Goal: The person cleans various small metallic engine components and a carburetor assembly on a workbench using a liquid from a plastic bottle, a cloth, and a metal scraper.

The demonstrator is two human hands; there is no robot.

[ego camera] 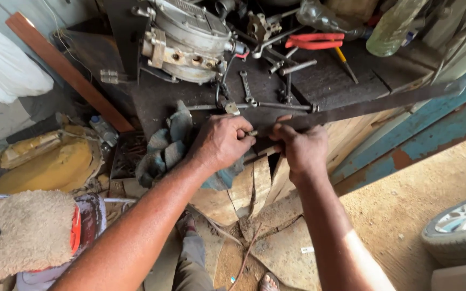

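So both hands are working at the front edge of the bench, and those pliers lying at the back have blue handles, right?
Not quite. The pliers at the back of the bench have red handles, not blue, as the head view shows. The rest holds: the left hand and the right hand are both at the bench's front edge, close together around a small part.

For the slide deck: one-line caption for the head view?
Left hand and right hand grip a small part at the edge of a cluttered workbench, beside a rag.
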